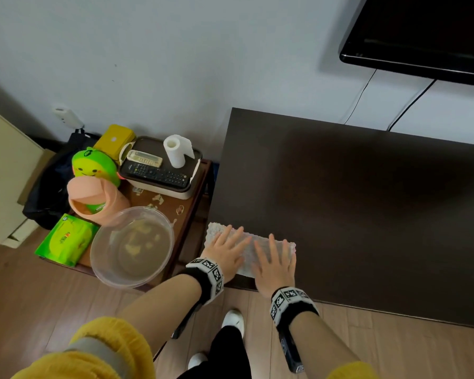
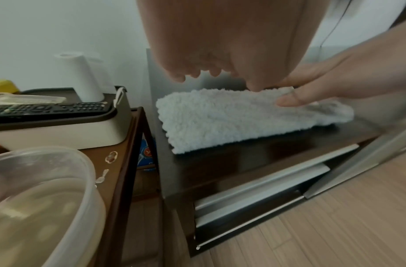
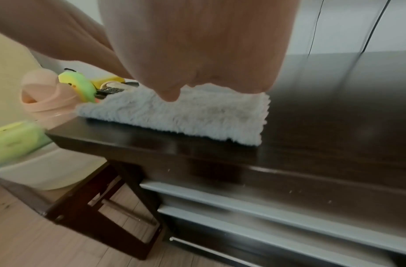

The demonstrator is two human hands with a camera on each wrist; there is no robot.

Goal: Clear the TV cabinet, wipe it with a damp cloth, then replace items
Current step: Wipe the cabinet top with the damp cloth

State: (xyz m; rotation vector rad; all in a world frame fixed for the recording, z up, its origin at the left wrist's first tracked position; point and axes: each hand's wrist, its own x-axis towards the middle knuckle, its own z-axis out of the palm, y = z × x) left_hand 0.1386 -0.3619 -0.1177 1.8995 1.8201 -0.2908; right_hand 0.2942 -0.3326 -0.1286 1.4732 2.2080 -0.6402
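Both hands, left hand (image 1: 226,251) and right hand (image 1: 275,262), lie flat with fingers straight, side by side on the white cloth (image 1: 248,248) at the lower-left corner of the dark TV cabinet (image 1: 367,203); its top spreads bare toward the upper right. Only the wrist views show the silver drawer fronts (image 2: 261,184) below the edge.

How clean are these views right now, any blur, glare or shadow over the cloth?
Head view: sharp; a soft shadow lies across the cabinet top. Left wrist view: cloth clear, basin blurred up close. Right wrist view: smeared throughout, with pale sheen on the cabinet top.
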